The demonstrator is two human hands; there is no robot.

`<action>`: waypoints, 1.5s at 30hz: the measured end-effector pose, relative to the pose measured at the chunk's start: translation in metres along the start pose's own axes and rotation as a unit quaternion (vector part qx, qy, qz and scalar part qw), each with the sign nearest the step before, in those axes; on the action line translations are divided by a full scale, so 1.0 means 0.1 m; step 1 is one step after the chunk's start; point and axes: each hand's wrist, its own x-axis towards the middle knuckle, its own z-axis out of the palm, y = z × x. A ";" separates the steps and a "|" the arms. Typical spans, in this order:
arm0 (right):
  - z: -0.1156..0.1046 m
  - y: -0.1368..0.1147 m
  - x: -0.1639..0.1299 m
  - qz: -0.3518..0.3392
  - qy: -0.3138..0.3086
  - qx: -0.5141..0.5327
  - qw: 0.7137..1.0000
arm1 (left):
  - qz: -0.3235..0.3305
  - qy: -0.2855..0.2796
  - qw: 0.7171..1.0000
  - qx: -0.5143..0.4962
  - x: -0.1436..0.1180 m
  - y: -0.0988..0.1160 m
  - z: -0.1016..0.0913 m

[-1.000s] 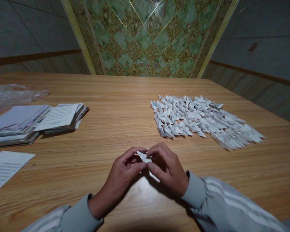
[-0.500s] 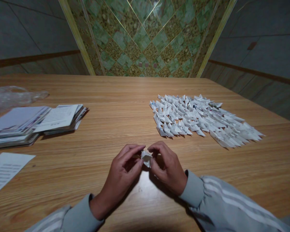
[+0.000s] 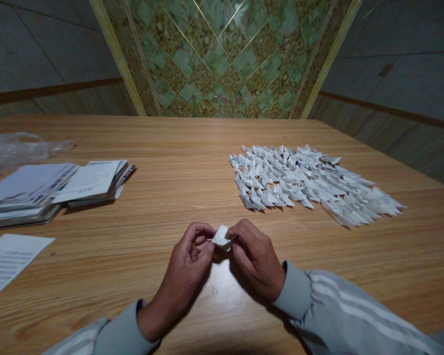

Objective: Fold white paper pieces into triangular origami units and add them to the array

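While both my hands are meeting above the near part of the wooden table point(image 3: 163, 148), one small folded paper point(image 3: 220, 235) is occupying the space between them, white, peaked at the top.

Item, left hand point(image 3: 190, 259): thumb and forefinger are closing narrowly on the paper's left corner; the other fingers are curling loosely beneath.

Item, right hand point(image 3: 259, 259): the forefinger is bending over the paper's right side, the thumb lying lower; fingers are drawing close together, gripping that end. How firmly they are pressing, I cannot tell.

Item, change: half a second ago the paper was showing me an open hollow; now it is presenting a pale, pointed face, and my right fingertips are reaching further onto it. For the work in hand, I am taking this as shaping of the folds, the piece still needing both hands.

Item, folded paper boats point(image 3: 288, 177), many: sitting in crowded rows beyond my right hand, well apart from the held piece.

Item, printed sheet point(image 3: 13, 261), single: lying flat at far left, two paper stacks point(image 3: 91, 180) resting behind it, a clear plastic bag point(image 3: 22, 150) slumping behind those.
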 end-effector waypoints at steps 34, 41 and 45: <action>0.01 -0.03 0.02 0.204 -0.027 0.214 0.955 | 0.000 -0.060 0.991 0.119 -0.03 -0.04 -0.05; 0.01 -0.02 0.02 0.179 -0.003 0.168 0.969 | -0.011 -0.068 0.991 0.116 -0.03 -0.05 -0.03; 0.01 0.00 0.02 0.195 0.031 0.184 0.963 | -0.053 -0.093 0.992 0.069 -0.01 -0.06 -0.01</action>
